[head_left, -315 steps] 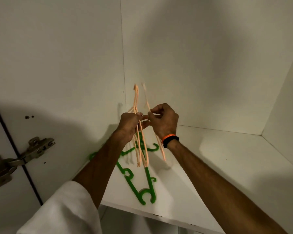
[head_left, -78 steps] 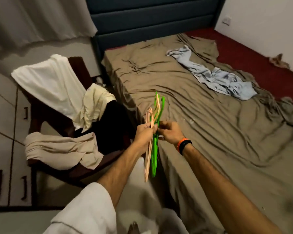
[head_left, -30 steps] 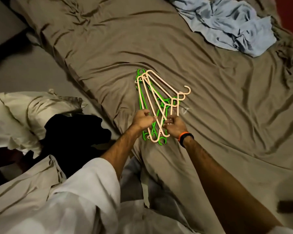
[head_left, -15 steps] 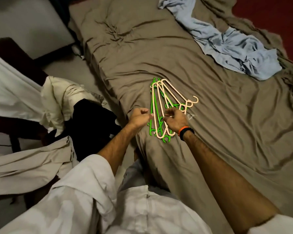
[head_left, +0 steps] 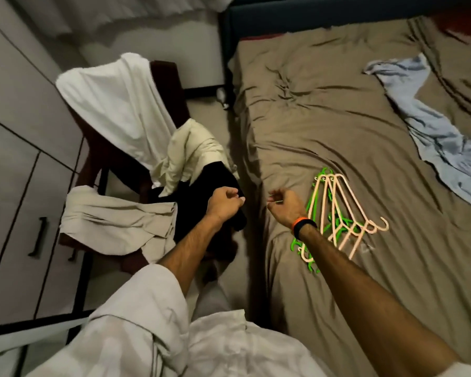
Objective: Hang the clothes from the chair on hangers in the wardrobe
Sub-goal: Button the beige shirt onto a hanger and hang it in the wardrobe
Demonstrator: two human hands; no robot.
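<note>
The chair (head_left: 172,85) is mostly covered by the clothes (head_left: 114,104) draped over it; only part of its dark back and frame is seen. The lower end of the hangers (head_left: 337,210) is crossed by the right forearm, and how many lie in the pile cannot be counted. The blue cloth (head_left: 433,137) is cut off by the right edge. The cabinet (head_left: 25,164) is cut by the left edge. Whether the left hand (head_left: 225,202) touches the black garment (head_left: 218,180) cannot be told.
</note>
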